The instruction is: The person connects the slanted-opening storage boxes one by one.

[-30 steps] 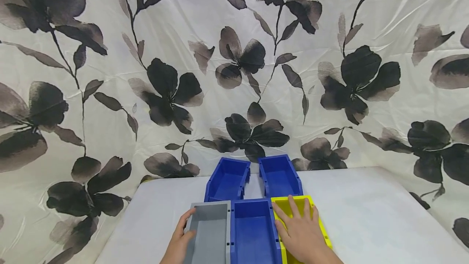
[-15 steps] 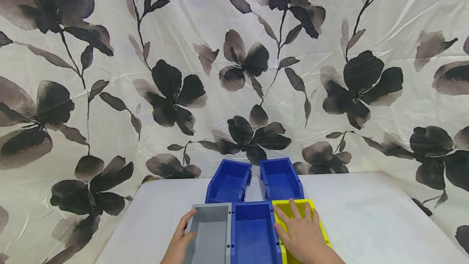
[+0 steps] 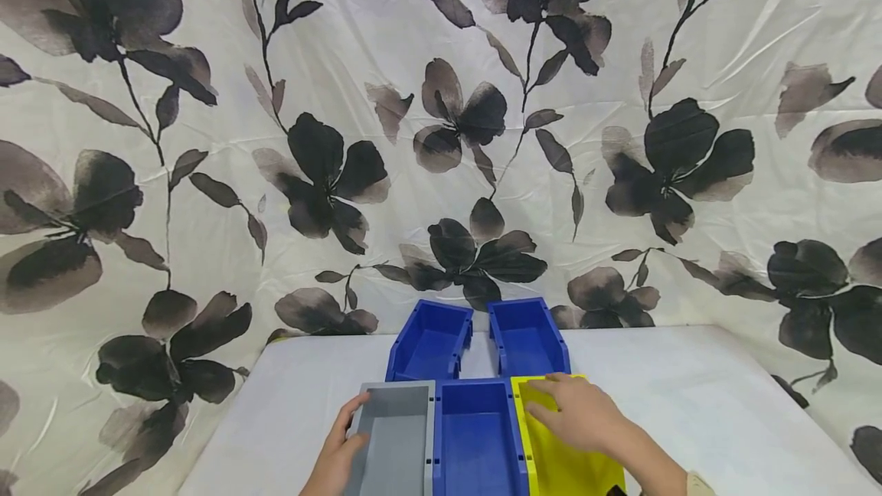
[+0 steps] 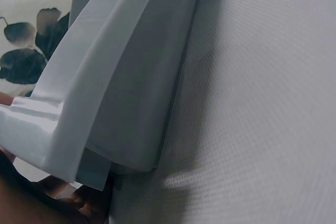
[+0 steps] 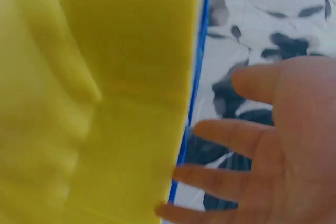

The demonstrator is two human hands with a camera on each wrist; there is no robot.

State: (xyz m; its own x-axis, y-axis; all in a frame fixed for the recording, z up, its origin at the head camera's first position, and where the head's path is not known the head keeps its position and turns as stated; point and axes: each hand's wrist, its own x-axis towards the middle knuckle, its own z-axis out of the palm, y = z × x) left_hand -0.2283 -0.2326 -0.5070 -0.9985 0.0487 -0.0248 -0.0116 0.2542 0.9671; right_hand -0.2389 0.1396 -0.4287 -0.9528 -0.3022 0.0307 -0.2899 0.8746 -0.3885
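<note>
Three storage bins stand side by side at the near edge of the head view: a grey bin [image 3: 400,442], a blue bin [image 3: 480,442] and a yellow bin [image 3: 568,469]. My left hand [image 3: 335,450] grips the grey bin's left wall, thumb over the inside. In the left wrist view the fingers [image 4: 79,205] curl under the grey bin [image 4: 139,77]. Over the far part of the yellow bin, my right hand [image 3: 586,413] is spread and holds nothing. The right wrist view has its straight fingers [image 5: 220,179] near the rim of the yellow bin [image 5: 131,150].
Behind the row, two more blue bins stand apart, one at left [image 3: 430,339] and one at right [image 3: 529,337]. All the bins are on a white-covered table [image 3: 675,404]. A floral cloth [image 3: 441,197] hangs along the back and sides.
My right hand has turned and shifted right from the yellow bin's inner left rim, uncovering more of its floor. The left hand and the bins keep their places; the head view tilts slightly.
</note>
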